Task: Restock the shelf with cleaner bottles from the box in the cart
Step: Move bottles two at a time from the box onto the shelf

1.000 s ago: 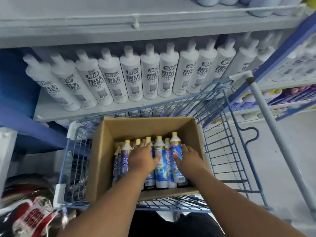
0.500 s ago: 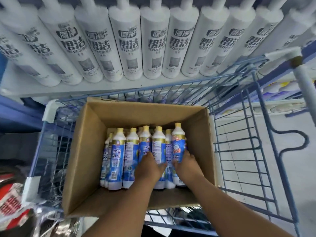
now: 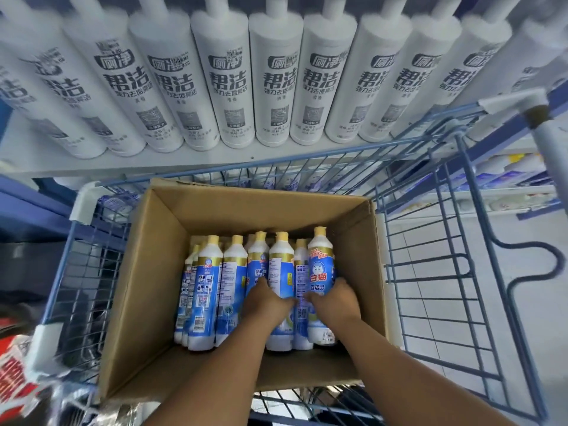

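Observation:
An open cardboard box (image 3: 147,272) sits in a blue wire cart (image 3: 430,272). Several blue-and-white cleaner bottles (image 3: 206,290) with yellow caps stand packed in it. My left hand (image 3: 266,298) curls round a bottle (image 3: 281,272) in the middle of the pack. My right hand (image 3: 333,298) grips the rightmost bottle (image 3: 321,265), which shows a cat label and stands slightly higher than its neighbours. The white shelf (image 3: 123,162) lies just beyond the cart.
A row of tall white bottles (image 3: 279,75) fills the shelf above the cart. The cart's handle post (image 3: 550,142) rises at the right. A lower shelf with small packs (image 3: 507,179) lies at the far right. Red-and-white bags (image 3: 18,379) lie at the bottom left.
The view has dropped closer to the box. Both hands have slid lower on the bottles and closed round them; the rightmost bottle has risen slightly.

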